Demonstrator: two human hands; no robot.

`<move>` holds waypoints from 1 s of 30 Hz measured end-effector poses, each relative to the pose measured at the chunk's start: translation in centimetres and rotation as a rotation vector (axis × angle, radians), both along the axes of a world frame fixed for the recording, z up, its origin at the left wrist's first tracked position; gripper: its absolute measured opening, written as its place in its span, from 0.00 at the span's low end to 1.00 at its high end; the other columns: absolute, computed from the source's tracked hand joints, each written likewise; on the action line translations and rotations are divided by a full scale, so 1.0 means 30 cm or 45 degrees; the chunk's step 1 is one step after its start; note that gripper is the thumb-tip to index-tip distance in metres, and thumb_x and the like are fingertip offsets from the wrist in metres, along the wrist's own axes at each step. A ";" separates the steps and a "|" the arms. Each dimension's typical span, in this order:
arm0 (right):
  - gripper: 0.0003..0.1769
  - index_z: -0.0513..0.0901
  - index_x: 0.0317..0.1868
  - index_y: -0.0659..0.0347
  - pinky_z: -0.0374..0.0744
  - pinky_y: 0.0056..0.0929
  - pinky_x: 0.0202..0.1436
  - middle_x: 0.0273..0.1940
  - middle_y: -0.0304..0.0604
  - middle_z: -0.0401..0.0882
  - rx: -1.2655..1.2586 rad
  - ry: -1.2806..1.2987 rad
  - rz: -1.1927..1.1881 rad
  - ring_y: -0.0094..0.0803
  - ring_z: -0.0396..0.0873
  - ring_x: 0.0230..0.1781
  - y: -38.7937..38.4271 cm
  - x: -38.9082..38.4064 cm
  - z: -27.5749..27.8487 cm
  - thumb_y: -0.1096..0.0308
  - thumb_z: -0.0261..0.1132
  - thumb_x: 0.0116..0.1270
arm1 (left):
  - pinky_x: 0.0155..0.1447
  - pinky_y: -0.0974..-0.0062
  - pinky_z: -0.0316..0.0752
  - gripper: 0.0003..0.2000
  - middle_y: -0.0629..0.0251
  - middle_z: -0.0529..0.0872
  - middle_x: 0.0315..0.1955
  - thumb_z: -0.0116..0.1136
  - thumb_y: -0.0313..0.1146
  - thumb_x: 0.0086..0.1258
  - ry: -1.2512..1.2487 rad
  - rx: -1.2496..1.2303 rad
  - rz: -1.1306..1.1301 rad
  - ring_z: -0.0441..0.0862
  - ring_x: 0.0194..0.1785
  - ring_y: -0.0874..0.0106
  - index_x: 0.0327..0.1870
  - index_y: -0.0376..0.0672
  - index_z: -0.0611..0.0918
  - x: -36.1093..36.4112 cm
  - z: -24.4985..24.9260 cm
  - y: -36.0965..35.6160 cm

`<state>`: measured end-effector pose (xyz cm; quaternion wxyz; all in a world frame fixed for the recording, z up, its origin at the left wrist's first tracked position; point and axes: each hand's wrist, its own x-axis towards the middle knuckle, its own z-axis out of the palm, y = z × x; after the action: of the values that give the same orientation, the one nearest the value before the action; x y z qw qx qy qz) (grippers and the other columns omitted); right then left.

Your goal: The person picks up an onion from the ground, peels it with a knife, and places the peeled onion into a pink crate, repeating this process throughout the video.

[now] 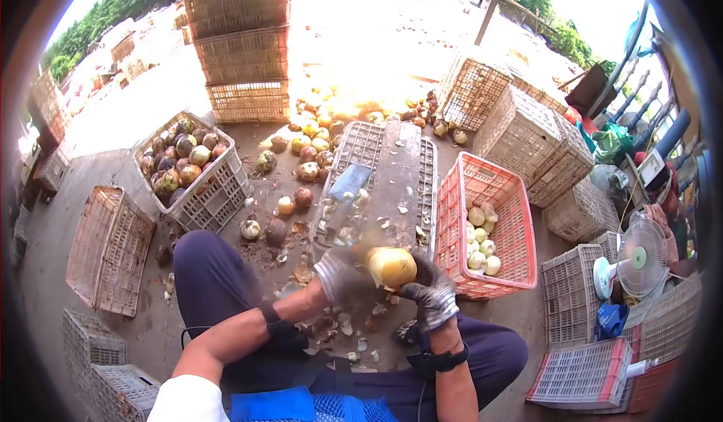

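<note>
A round yellow-brown fruit sits in my right hand, whose gloved fingers wrap its right side. My left hand, also gloved, is right at the fruit's left side and smeared by motion. Its fingers cannot be made out. Both hands are just in front of a worn wooden board that lies over an upturned plastic crate. Pale bits of peel lie on the board and the ground around it. On the crate, left of the board, rests a flat bluish piece.
A red crate with several pale peeled fruits stands to the right. At left, a crate holds unpeeled fruits. More fruits lie loose on the ground. Stacked crates rise behind; a fan stands at right.
</note>
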<state>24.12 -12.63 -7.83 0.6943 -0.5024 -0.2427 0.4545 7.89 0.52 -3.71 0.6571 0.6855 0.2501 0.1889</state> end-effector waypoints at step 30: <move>0.42 0.77 0.55 0.65 0.82 0.28 0.48 0.45 0.39 0.82 -0.231 -0.348 -0.144 0.28 0.80 0.43 0.023 0.005 0.037 0.81 0.77 0.31 | 0.36 0.57 0.78 0.10 0.47 0.83 0.31 0.57 0.32 0.61 0.609 1.234 -0.281 0.84 0.35 0.52 0.37 0.35 0.82 0.083 -0.063 -0.090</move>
<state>24.26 -11.95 -6.72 0.6314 -0.6329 -0.2641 0.3621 10.37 -2.17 -5.60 0.2071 0.9555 0.2036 0.0512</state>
